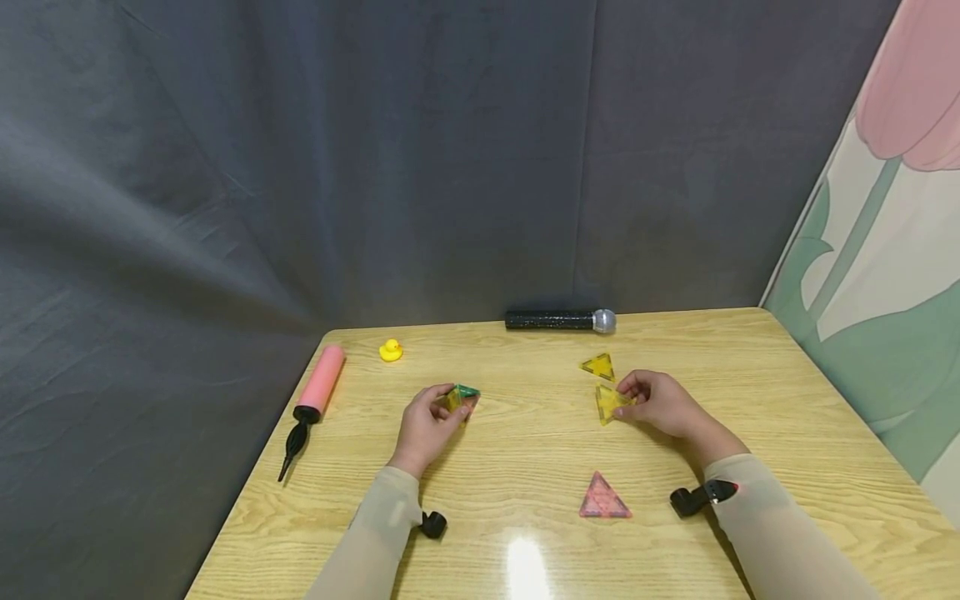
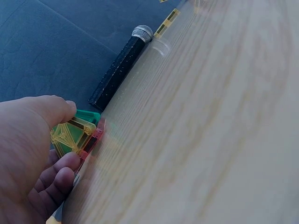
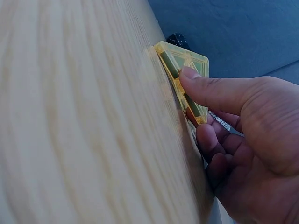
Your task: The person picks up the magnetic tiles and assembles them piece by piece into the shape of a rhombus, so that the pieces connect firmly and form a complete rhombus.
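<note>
On the left of the table, my left hand (image 1: 424, 428) grips a small cluster of see-through triangular magnetic tiles. In the left wrist view a yellow tile (image 2: 74, 136) faces me, with a green tile (image 2: 88, 115) behind it and a red tile (image 2: 91, 143) along the table side. My right hand (image 1: 663, 407) pinches a yellow triangular magnetic tile (image 3: 187, 81) between thumb and fingers, tilted at the tabletop. Just beyond it lies another yellow triangle tile (image 1: 600, 366). Nearer to me, between the two arms, a pink triangle tile (image 1: 603, 498) lies flat.
Along the back edge of the wooden table (image 1: 517, 450) lies a black microphone (image 1: 555, 320) with a silver head. A yellow rubber duck (image 1: 391, 350) sits at the back left, and a pink hand pump (image 1: 321, 383) with a black nozzle lies by the left edge. Dark cloth (image 1: 450, 167) hangs behind.
</note>
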{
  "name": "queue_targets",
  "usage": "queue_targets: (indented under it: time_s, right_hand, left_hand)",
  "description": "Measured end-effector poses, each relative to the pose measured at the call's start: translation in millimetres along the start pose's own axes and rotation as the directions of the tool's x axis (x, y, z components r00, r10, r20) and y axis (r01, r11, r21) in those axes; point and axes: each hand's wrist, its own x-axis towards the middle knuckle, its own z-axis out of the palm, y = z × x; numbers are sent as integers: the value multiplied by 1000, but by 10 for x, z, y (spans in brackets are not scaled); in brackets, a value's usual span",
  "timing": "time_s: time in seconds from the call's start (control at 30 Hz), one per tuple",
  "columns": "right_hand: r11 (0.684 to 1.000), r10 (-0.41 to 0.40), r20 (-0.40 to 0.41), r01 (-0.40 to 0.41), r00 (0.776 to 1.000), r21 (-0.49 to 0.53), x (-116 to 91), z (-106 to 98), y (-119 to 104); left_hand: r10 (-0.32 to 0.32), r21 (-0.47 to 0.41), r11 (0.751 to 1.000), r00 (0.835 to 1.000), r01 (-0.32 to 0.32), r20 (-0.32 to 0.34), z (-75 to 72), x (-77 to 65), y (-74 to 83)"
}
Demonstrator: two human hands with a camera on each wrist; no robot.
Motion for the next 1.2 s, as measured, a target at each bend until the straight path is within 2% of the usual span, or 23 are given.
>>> queue_targets:
  time_s: [0.2,0.37,0.47,0.63,0.8,1.0,1.1,1.2]
  right_hand:
    - [1000,15,-7,-15,1000,0,2,2,12]
    - [1000,-10,-5,10,1000,18,-7,-36,25]
    - [999,-18,-4,19,1000,35,-14,-57,41]
    - [997,1,-13,0,1000,81,-23,-83,100]
    - [993,-13,-34,17,999,115,-29,-97,105]
    - [992,-10,-77,19,997,125,-11,-120,99]
    - [993,-10,-96,22,995,116,-6,-139,99]
    - [993,-11,-123,26,992,119,-8,-153,99]
  left_hand:
    - [7,14,1000,1000,-7,-8,-3,4,-4]
    - [19,25,1000,1000,-18,-15,-1,15,-1]
    - [35,26,999,999,-34,-21,1,19,1]
    - [86,47,995,994,-83,-70,0,12,65]
    - [183,75,982,977,-176,-112,10,-26,187]
    - [323,79,946,938,-315,-123,19,-86,351]
    - [372,41,928,922,-369,-105,46,-127,456]
    - [397,10,918,917,-397,-45,101,-175,558]
